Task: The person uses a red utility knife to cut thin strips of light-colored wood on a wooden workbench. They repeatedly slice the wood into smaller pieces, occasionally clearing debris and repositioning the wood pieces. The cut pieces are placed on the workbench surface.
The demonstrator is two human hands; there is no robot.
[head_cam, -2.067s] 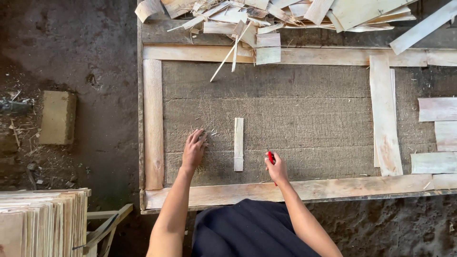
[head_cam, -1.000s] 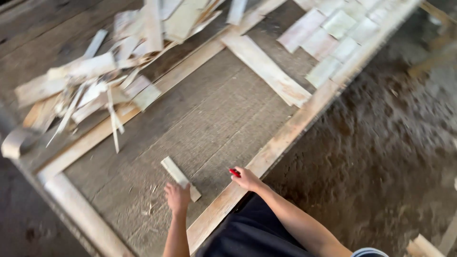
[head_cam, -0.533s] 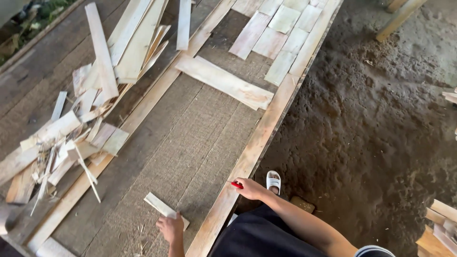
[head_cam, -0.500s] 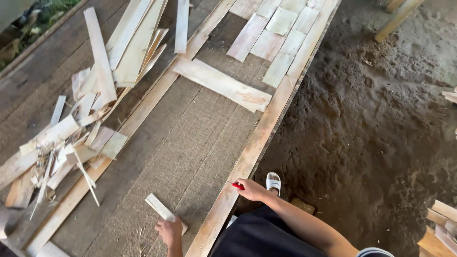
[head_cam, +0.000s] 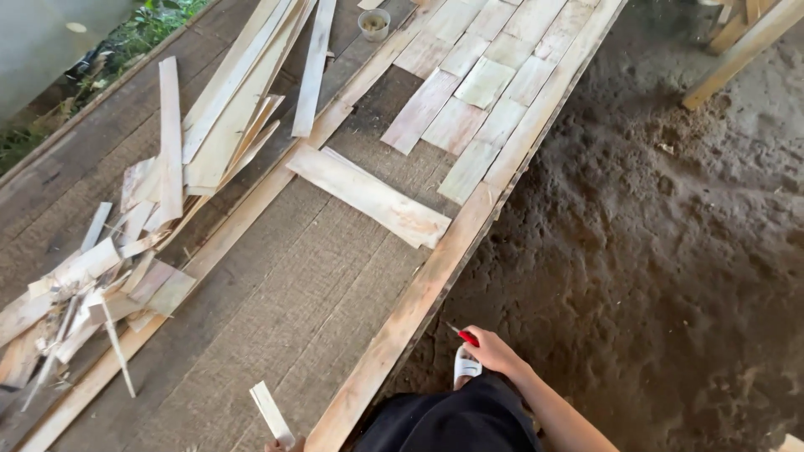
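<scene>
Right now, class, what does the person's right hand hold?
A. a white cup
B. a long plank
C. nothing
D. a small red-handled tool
D: the right hand grips a small red-handled tool beside the wooden frame rail, over the dirt floor.

We see open mat left of the long frame board, with room to pass; across it a loose plank bars the way, and scrap strips crowd the mat's far left edge.
</scene>
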